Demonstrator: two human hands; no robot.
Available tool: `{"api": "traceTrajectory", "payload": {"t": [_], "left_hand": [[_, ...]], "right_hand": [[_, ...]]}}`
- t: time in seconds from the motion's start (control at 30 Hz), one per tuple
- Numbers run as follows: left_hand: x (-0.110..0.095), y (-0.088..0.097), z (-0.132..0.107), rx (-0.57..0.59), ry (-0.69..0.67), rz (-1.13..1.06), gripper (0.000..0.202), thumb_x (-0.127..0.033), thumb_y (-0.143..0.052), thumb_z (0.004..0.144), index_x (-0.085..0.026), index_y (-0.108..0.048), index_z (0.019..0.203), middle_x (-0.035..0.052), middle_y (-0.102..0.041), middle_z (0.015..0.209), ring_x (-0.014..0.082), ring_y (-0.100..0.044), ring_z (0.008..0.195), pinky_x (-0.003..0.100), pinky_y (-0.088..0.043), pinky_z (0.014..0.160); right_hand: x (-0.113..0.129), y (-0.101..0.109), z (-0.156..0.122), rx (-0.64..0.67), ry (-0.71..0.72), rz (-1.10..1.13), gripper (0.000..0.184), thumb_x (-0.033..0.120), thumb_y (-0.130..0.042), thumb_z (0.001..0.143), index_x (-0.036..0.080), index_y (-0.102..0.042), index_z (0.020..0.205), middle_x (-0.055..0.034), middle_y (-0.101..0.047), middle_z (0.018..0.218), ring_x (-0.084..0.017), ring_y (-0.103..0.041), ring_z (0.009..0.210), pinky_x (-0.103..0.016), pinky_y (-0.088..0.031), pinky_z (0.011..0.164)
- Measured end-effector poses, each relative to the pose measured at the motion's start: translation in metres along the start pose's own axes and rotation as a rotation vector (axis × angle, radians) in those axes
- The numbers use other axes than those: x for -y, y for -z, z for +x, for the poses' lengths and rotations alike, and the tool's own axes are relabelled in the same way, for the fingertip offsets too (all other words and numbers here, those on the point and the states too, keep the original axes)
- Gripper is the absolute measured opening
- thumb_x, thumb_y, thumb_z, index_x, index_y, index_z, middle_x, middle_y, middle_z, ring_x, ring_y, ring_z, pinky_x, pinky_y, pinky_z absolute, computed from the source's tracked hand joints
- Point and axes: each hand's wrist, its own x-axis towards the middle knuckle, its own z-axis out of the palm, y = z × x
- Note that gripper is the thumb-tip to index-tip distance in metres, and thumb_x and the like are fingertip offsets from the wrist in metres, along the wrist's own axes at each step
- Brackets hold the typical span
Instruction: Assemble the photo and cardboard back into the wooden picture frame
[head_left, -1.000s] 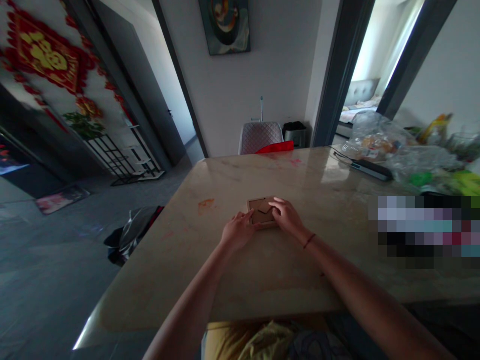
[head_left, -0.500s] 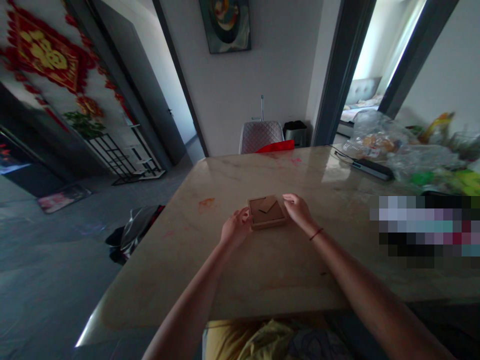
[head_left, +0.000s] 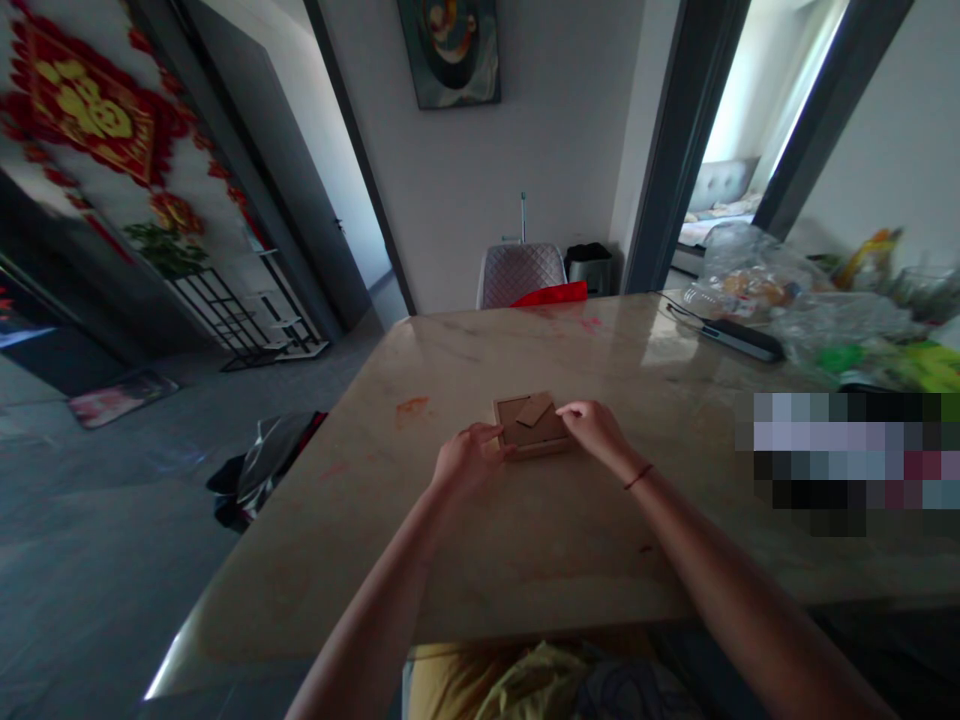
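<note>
A shallow square wooden tray (head_left: 546, 449) with a raised rim lies on the table in front of me. Inside it, a light-brown flat piece (head_left: 535, 410) sits tilted against a darker brown surface. My left hand (head_left: 466, 458) grips the tray's left side, its fingers at the rim and near the front left corner. At the right rim, my right hand (head_left: 596, 428) has thumb and forefinger pinched together, close to the light piece. Whatever may be between those fingertips is too small to make out.
The stone-topped table (head_left: 360, 560) has reddish stains. To the right are a black device (head_left: 742, 340) with a cable, crumpled plastic bags (head_left: 847, 320) and a blurred-out patch. A quilted chair (head_left: 523, 275) with something red stands beyond the far edge.
My right hand has moved slightly left and down onto the tray's right rim. The light piece shows a different outline inside the tray. My left hand has shifted slightly, fingers further over the rim.
</note>
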Motion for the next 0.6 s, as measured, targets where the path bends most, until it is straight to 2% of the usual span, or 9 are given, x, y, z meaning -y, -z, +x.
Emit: {"api": "traceTrajectory", "payload": {"t": [0.1,0.2,0.33,0.6], "left_hand": [[0.003,0.001,0.001,0.001,-0.068,0.012,0.042,-0.049,-0.059,0.074,-0.026,-0.065,0.109,0.0025,-0.055,0.127,0.0224,-0.054,0.111,0.031,-0.04,0.096],[0.006,0.002,0.002,0.0,-0.123,0.004,0.046,-0.051,-0.063,0.07,-0.025,-0.065,0.108,0.0026,-0.052,0.131,0.0234,-0.052,0.114,0.032,-0.038,0.099],[0.008,0.0,0.003,0.01,-0.132,-0.035,0.045,-0.046,-0.067,0.068,-0.025,-0.064,0.108,0.002,-0.055,0.128,0.0209,-0.053,0.113,0.03,-0.038,0.099],[0.013,-0.007,0.006,-0.025,-0.136,-0.075,0.045,-0.044,-0.068,0.066,-0.023,-0.065,0.106,0.0033,-0.061,0.12,0.0207,-0.059,0.106,0.03,-0.043,0.095]], "right_hand": [[-0.001,0.001,0.0,0.013,-0.004,0.025,0.024,0.021,-0.048,0.078,0.021,-0.072,0.078,-0.0081,-0.072,0.084,-0.022,-0.066,0.079,-0.03,-0.048,0.07],[-0.001,-0.003,-0.002,0.032,-0.015,0.057,0.018,0.029,-0.057,0.075,0.019,-0.069,0.085,-0.0089,-0.071,0.086,-0.022,-0.066,0.08,-0.031,-0.048,0.07],[-0.005,-0.012,-0.005,0.049,-0.004,0.064,0.043,0.041,-0.069,0.066,0.017,-0.061,0.101,-0.0116,-0.067,0.099,-0.023,-0.064,0.086,-0.033,-0.048,0.073],[-0.011,-0.018,-0.001,0.127,0.024,0.084,0.05,0.037,-0.068,0.069,0.021,-0.052,0.114,-0.01,-0.062,0.109,-0.023,-0.06,0.098,-0.039,-0.047,0.083]]}}
